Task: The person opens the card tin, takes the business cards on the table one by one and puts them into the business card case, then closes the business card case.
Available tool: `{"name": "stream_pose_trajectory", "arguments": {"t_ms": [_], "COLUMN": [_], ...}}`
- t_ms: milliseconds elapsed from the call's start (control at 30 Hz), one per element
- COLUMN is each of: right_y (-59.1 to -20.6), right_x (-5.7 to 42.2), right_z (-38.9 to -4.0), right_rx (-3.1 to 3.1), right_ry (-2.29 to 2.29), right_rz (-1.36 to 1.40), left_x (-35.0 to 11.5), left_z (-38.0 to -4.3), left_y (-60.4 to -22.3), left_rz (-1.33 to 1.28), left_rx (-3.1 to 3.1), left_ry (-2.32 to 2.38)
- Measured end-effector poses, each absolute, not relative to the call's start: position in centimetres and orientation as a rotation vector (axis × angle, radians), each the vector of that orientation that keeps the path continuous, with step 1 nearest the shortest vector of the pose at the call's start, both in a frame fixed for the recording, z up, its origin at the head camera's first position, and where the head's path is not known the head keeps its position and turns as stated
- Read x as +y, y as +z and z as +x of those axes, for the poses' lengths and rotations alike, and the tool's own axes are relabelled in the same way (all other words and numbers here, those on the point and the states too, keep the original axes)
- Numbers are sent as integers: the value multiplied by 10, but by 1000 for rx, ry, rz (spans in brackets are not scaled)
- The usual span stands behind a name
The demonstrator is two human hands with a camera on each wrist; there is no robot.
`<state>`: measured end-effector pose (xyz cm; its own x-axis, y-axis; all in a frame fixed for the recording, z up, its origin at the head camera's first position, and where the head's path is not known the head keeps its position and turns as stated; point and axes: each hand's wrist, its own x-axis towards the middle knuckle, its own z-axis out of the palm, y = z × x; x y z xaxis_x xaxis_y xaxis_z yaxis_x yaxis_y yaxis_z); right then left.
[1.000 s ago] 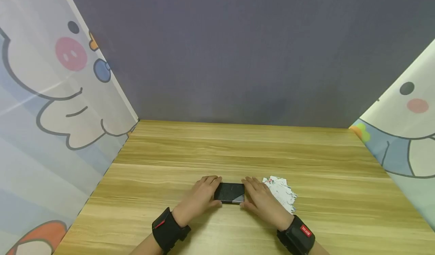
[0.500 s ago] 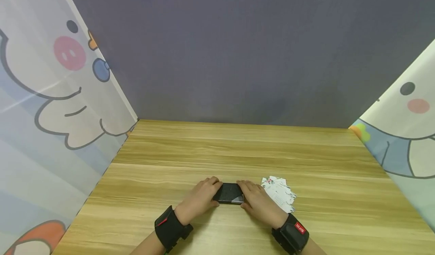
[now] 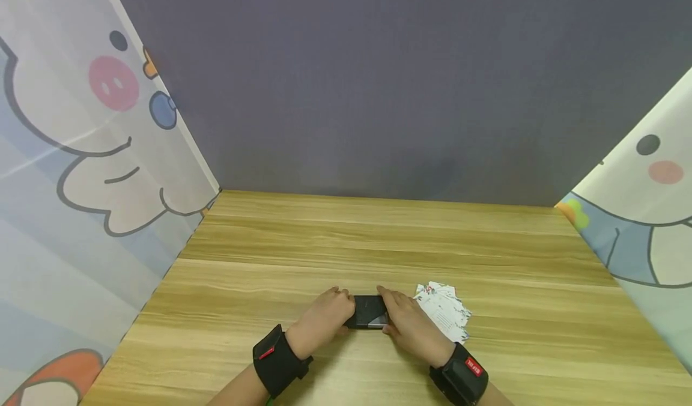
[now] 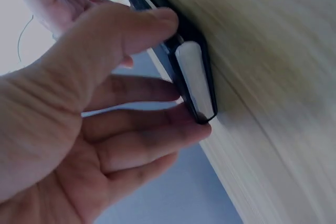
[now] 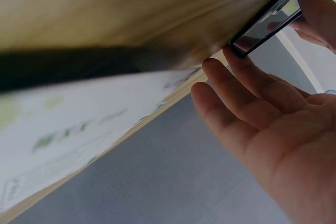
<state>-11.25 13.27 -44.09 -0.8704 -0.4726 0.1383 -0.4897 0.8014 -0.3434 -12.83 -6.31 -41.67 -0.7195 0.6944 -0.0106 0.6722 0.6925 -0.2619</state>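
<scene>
A small flat black box (image 3: 369, 311) with a grey corner patch lies on the wooden table between both hands. At its left end my left hand (image 3: 324, 317) grips it, thumb on one long side and fingertips on the other. A white inner face (image 4: 195, 74) shows in that end of the box in the left wrist view. My right hand (image 3: 413, 322) holds the other end between thumb and fingers. In the right wrist view the box's side (image 5: 268, 22) is glossy and reflective. Just right of that hand lies a loose pile of white printed cards (image 3: 446, 313), partly covered by it.
The wooden table (image 3: 303, 238) runs back to a dark grey panel (image 3: 378, 93). Cartoon-printed sheets (image 3: 81, 184) stand along the left and right sides. Black bands (image 3: 278, 361) are strapped around both wrists.
My left hand has shifted slightly right, its fingers curling more over the box's end. My right hand moved a little left onto the box. The card pile stayed put.
</scene>
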Motion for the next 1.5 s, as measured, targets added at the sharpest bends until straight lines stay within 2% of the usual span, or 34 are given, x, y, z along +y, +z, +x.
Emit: {"name": "stream_pose_trajectory", "arguments": {"t_ms": [267,533,767,1200,1500], "right_y": [-442,-441,-439,-427,-424], "right_x": [131,132,134,147,162], "right_z": [-112,-111,-112,-110,-114], "right_rx": [-2938,-2953,-2967,-2978,-2917], "right_ry": [606,636,662,698,626], "right_rz": [774,756,717,571,522], "left_x": [-66,-84,-95,-87,-83], "left_z": [-130,-141,-153,-181,-199], "left_y": [-412,-404,-406,-425,-428], "left_rz": [-1207,-1309,-1377,-1053,-1034], "left_rx": [-2825,-3051,-3014,-2788,-2804], "left_ry": [371,-227,-609,-661,-656]}}
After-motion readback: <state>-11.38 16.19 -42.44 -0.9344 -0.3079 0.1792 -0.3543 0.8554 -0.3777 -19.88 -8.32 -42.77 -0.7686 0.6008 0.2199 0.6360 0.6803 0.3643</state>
